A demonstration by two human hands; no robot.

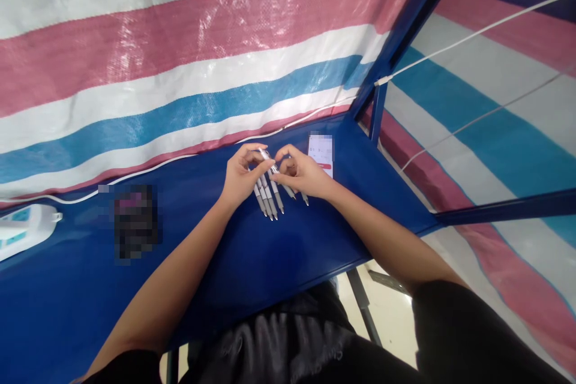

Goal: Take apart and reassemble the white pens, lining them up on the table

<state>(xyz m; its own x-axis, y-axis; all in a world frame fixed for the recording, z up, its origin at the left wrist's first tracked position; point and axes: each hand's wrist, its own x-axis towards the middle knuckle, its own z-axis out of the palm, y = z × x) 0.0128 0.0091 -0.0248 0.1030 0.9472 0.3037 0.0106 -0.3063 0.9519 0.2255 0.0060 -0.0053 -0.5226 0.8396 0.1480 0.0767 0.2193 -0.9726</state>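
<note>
My left hand (243,175) is closed, with its thumb and fingers pinching a white-and-silver pen (263,155) tilted above the table. Close by on the right, my right hand (306,175) has its fingers curled, with thumb and forefinger at the same pen's lower part. Below my hands, several white pens with grey grips (269,199) lie side by side, tips toward me. Their upper parts are partly hidden by my left hand. Two more pen tips, including a grey pen (305,198), show under my right hand, the rest of them covered.
A phone (327,159) with a lit screen lies behind my right hand. Left on the blue table (279,252) are a blurred dark object (136,222) and a white plastic device (27,228). A white cable (148,173) runs along the striped sheet; blue frame bars (504,207) stand right.
</note>
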